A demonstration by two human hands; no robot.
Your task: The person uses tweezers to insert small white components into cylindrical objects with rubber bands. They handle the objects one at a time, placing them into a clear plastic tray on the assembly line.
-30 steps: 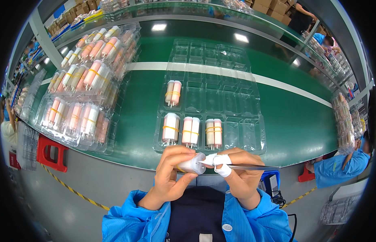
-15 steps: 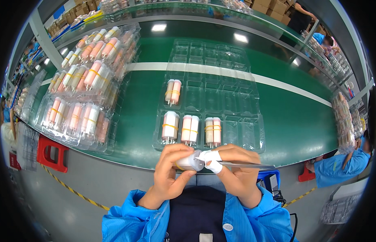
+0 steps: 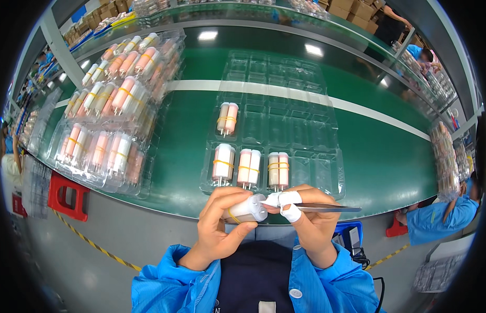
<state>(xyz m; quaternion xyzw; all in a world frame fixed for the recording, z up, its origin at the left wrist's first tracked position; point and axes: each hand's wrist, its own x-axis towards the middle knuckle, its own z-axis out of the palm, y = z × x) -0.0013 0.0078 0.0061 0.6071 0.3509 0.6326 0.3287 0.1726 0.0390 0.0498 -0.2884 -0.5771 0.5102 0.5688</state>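
Fingers of my left hand [image 3: 217,229] wrap round a bundle of whitish cylinders [image 3: 244,211] with a yellow rubber band, held tilted above the table's front edge. Its pale capped end faces my right hand [image 3: 317,225], which pinches metal tweezers [image 3: 329,207]. White wraps cover two of the right fingertips. The tweezers' tip is close to the capped end; whether it touches cannot be made out. Just beyond my hands, a clear plastic tray [image 3: 312,122] holds several banded pairs of pink and white cylinders [image 3: 249,167] with metal pins toward me.
Stacked clear trays [image 3: 104,125] full of similar cylinders stand at the left on the green table [image 3: 191,122]. A red stool [image 3: 68,197] is below them, and a blue bin [image 3: 352,229] is right of my lap. A person in blue [image 3: 444,208] sits at the far right.
My right hand and the tweezers have shifted slightly right, away from the bundle's capped end. My left hand keeps its grip, with the bundle turned a little.
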